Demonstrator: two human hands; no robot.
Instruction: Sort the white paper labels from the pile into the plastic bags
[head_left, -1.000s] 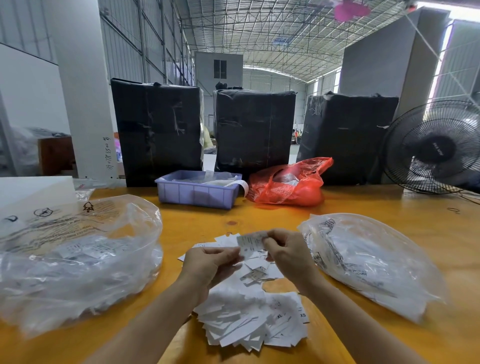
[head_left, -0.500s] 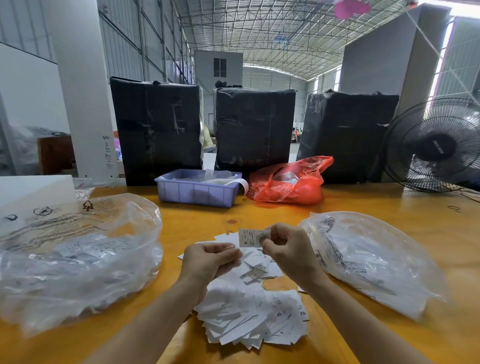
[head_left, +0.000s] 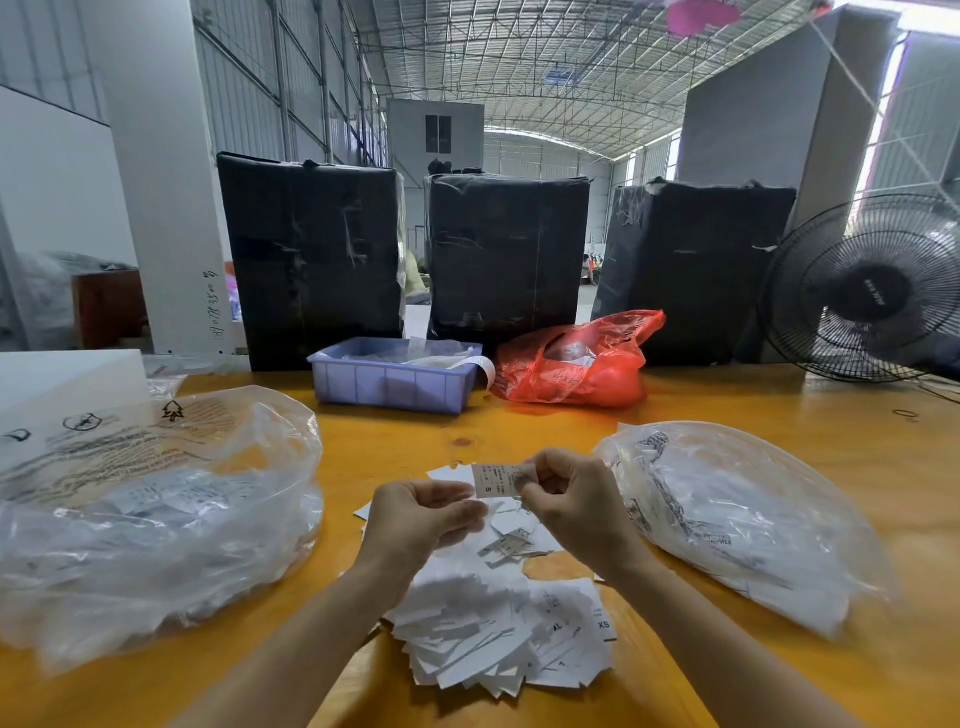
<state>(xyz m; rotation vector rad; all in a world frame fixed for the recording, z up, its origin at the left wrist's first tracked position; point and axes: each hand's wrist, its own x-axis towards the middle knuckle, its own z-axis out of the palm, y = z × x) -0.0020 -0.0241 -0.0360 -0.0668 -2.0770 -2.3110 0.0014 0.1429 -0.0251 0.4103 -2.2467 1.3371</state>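
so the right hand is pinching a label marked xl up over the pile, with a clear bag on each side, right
Not quite: the label pinched by the right hand reads S, not XL, as the head view shows. It is held above the pile, with a clear bag on the left and another on the right.

I see a loose pile of white paper labels (head_left: 498, 629) on the table, centre. One white label (head_left: 493, 480), printed "S", is held upright above it. Clear plastic bags lie left (head_left: 156, 514) and right (head_left: 743, 519), each holding labels.
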